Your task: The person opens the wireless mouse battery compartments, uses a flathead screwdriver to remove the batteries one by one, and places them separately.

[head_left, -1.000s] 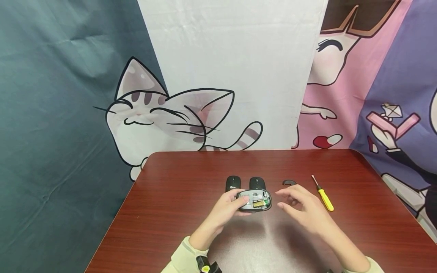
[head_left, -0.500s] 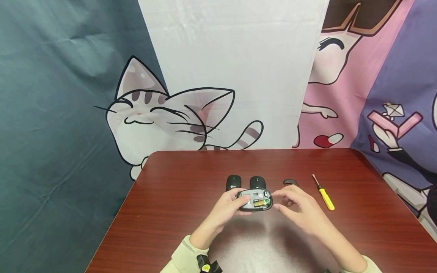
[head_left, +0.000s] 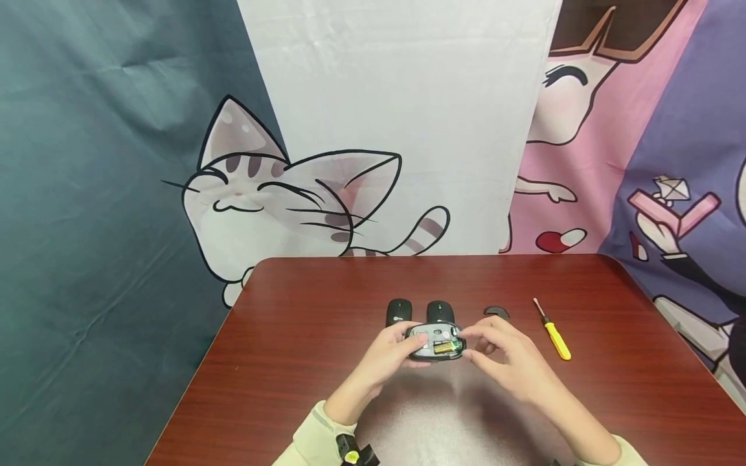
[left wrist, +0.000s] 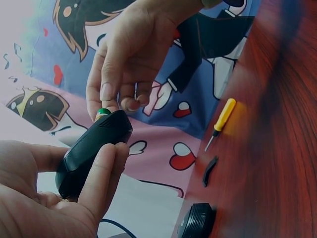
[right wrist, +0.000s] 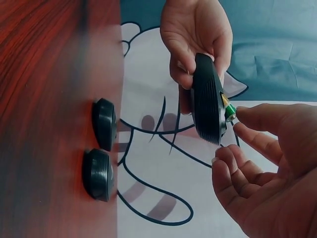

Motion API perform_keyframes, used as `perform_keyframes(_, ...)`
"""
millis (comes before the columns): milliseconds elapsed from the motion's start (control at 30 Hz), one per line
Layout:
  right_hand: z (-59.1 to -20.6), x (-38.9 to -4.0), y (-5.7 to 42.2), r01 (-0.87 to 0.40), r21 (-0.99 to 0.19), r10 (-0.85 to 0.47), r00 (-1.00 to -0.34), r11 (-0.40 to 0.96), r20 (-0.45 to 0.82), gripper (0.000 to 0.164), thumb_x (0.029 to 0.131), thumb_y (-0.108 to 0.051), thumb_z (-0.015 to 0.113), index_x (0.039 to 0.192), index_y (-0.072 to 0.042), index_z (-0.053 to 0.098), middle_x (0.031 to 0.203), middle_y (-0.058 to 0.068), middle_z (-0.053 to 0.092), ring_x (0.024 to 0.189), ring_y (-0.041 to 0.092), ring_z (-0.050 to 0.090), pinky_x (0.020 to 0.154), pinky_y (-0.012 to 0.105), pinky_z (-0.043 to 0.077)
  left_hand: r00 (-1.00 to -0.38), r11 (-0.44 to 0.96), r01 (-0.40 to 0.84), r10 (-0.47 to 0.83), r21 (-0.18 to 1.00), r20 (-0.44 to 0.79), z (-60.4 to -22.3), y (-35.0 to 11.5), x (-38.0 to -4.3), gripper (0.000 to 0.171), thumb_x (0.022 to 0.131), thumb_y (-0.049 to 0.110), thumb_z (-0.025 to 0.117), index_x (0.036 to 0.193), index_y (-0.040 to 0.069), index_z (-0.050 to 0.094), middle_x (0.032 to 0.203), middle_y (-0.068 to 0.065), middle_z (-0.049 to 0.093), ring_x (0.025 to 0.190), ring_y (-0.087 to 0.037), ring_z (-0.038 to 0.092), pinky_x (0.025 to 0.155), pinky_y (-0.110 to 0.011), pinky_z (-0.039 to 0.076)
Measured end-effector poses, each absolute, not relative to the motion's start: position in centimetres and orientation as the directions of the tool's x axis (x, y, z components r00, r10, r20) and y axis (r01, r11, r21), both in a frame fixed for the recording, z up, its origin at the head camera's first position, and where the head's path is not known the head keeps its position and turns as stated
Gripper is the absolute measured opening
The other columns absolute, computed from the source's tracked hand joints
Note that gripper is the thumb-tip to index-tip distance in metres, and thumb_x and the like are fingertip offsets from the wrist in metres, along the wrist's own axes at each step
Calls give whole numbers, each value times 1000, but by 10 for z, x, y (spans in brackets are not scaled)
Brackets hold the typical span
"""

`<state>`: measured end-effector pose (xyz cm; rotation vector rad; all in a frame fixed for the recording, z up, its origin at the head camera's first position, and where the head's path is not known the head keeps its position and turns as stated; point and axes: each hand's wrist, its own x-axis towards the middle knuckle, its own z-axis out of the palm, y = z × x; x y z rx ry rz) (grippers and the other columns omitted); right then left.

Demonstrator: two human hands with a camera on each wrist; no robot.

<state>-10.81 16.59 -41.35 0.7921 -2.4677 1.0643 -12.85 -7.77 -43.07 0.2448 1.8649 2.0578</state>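
Observation:
My left hand point(head_left: 381, 353) grips a black computer mouse point(head_left: 428, 353), thumb across its opened grey underside. In the right wrist view, a gold-and-green battery point(right wrist: 228, 106) leans out of the mouse's compartment, green end outward. My right hand point(head_left: 509, 356) has its fingertips around that green end, the thumb touching or very near it. Whether they pinch it cannot be told. From the left wrist view, the mouse's black back point(left wrist: 89, 151) rests against the left fingers, with the battery's green end point(left wrist: 102, 113) below the right hand's fingers.
Two more black mice, one left point(head_left: 399, 312) and one right point(head_left: 440, 312), sit on the red-brown table point(head_left: 280, 362) behind the held one. A curved black cover point(head_left: 497, 312) and a yellow-handled screwdriver point(head_left: 552, 330) lie to the right. A printed curtain point(head_left: 373, 97) hangs behind.
My right hand has moved left to the mouse, bringing its fingertips from a small gap away to the battery's end. The left hand and the mouse have stayed almost still.

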Motion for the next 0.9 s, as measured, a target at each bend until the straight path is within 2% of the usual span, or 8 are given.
perform_keyframes(233, -415, -107, 164, -615, -553, -361, -784, 562, 505, 38, 77, -4, 86, 109, -19, 73, 100, -8, 62, 79, 1, 58, 67, 18, 57, -925, -64, -135, 364, 989, -103, -431, -77, -128, 40, 101, 15, 60, 131, -11, 54, 110, -20, 69, 92, -23, 73, 87, -44, 64)
perform_keyframes(533, -416, -107, 162, -586, -565, -348, -806, 580, 479, 40, 75, -3, 87, 108, -22, 73, 100, -11, 61, 79, 3, 58, 66, 19, 57, -925, -75, -137, 367, 988, -100, -432, -77, -127, 40, 101, 15, 61, 131, -11, 54, 111, -20, 69, 92, -22, 73, 82, -36, 66)
perform_keyframes(733, -416, -106, 160, -565, -573, -340, -821, 594, 458, 38, 76, -4, 87, 107, -23, 74, 100, -11, 59, 80, 2, 57, 65, 19, 57, -921, -77, -133, 378, 988, -94, -432, -76, -127, 39, 101, 13, 59, 131, -12, 54, 111, -20, 69, 92, -22, 72, 81, -35, 66)
perform_keyframes(900, -417, -106, 159, -553, -574, -333, -829, 604, 449, 37, 76, -5, 87, 105, -24, 74, 99, -12, 58, 80, 2, 56, 62, 18, 55, -919, -81, -131, 385, 988, -90, -432, -76, -126, 38, 101, 12, 59, 130, -13, 54, 112, -22, 69, 91, -21, 72, 83, -40, 65)
